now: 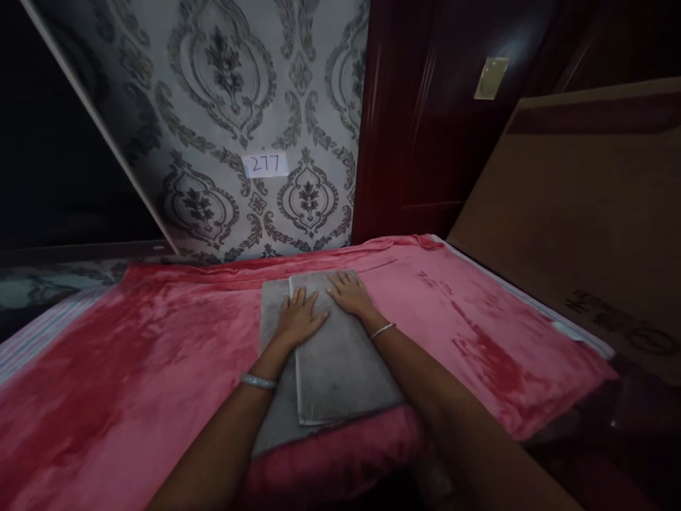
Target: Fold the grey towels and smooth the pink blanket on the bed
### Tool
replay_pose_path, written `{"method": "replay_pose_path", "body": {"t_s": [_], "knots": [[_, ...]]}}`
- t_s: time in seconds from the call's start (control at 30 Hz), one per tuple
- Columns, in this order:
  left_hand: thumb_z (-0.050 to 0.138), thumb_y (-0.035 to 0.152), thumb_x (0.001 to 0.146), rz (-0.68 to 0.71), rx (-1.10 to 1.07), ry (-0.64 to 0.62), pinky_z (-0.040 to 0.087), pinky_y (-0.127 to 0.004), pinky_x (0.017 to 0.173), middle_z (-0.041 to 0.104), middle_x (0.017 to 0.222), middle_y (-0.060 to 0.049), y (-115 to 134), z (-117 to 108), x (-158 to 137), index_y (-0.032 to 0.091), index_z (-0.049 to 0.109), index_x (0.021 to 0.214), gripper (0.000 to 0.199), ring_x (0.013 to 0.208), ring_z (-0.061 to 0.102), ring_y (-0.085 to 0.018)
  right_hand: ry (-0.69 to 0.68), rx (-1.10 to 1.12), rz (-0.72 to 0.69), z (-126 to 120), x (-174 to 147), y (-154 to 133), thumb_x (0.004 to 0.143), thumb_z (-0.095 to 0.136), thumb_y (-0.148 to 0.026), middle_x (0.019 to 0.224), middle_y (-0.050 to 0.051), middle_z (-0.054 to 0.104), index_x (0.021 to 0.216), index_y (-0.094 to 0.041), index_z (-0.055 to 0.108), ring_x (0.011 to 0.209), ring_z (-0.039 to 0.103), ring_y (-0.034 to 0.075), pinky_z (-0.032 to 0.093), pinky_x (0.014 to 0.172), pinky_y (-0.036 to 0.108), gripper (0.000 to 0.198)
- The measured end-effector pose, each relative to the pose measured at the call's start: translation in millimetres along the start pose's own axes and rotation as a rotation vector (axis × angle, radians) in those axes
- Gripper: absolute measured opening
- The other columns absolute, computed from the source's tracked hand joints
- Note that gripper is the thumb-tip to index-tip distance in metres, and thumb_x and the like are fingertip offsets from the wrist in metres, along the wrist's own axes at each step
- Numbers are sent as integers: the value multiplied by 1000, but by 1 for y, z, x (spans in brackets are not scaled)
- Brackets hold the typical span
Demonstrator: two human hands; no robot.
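Spreading wide, fingers apart, 2 bare hands lay palm-down on 1 gray cloth: L hand (pixel 302 321) by the top layer's L edge, R hand (pixel 348 292) nearer the far edge. The gray cloth (pixel 340 365) sat approx. mid-blanket, matte, faintly mottled, folded to a long rect. w/ 2 layers visible, a strip of the lower one showing on the L. 1 bangle per wrist: L bangle (pixel 258 382) broader, silvery, textured; R bangle (pixel 384 331) thin & smooth. Beneath was 1 pink-red blanket (pixel 186 348), plush, nap in lighter & darker patches, far edge rumpled. Behind: damask-type wallpaper (pixel 223 71), gray scrollwork on pale; 1 paper label (pixel 264 165) marked "277"; 1 glossy dark-red panel (pixel 409 106) w/ 1 squarish plate (pixel 491 78). Far R, 1 lg. cardboard box (pixel 579 206), brown, flat-sided, dark print; far L, 1 black pane (pixel 58 142) w/ a pale, straight rim.
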State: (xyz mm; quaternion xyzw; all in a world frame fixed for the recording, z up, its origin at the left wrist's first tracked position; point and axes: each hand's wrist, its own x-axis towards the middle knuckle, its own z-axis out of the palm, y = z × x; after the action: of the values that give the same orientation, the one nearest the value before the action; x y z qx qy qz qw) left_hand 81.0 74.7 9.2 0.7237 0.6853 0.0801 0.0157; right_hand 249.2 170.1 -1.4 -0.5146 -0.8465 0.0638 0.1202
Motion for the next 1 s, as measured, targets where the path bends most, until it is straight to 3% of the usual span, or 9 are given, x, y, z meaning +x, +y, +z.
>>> {"method": "replay_pose_path", "body": {"t_s": [0.2,0.37,0.47,0.6,0.77,0.87,1.0], "knots": [[41,59,98,19,-11,-13,19,-55,124,24,167,-21,2,-1,1,17,35,158,74,157,19,-32,-37,-14,6,-9,-1,-1,106,28,-52,170,9,22,162,-27,30,156,19,28,16,124,51,61],[33,43,102,13,-47,22,21,-51,125,27,168,-15,-2,4,4,21,37,157,60,156,21,-27,-157,-18,-9,-20,-14,-3,107,30,-48,171,8,17,163,-29,26,156,17,31,18,123,53,60],[27,32,102,13,-102,31,19,-50,126,28,168,-10,-6,8,6,23,38,157,57,156,22,-24,-198,-15,-92,-21,-46,-9,107,31,-49,171,9,15,163,-29,24,157,13,33,16,123,56,60],[30,29,100,15,-134,26,17,-49,126,29,168,-7,-8,10,8,24,39,157,58,157,19,-24,-204,1,-298,-18,-113,-24,103,40,-56,172,7,12,163,-33,26,157,6,36,12,122,63,65],[34,32,99,19,-116,25,17,-51,126,26,169,-10,-3,7,4,22,38,157,59,157,19,-27,-217,62,-566,-14,-188,-51,103,43,-54,170,0,23,159,-40,33,157,11,34,13,122,64,58],[34,32,98,17,-100,10,16,-51,126,25,169,-12,0,4,1,21,37,157,60,157,19,-28,-201,82,-627,-14,-212,-61,103,48,-49,168,0,27,159,-40,33,157,13,32,16,123,61,58],[33,34,99,11,-79,-30,15,-52,126,22,170,-12,2,-2,1,20,34,159,61,158,16,-28,-209,106,-608,-16,-228,-67,102,52,-45,167,-1,31,158,-39,35,156,15,28,17,123,58,59]]}}
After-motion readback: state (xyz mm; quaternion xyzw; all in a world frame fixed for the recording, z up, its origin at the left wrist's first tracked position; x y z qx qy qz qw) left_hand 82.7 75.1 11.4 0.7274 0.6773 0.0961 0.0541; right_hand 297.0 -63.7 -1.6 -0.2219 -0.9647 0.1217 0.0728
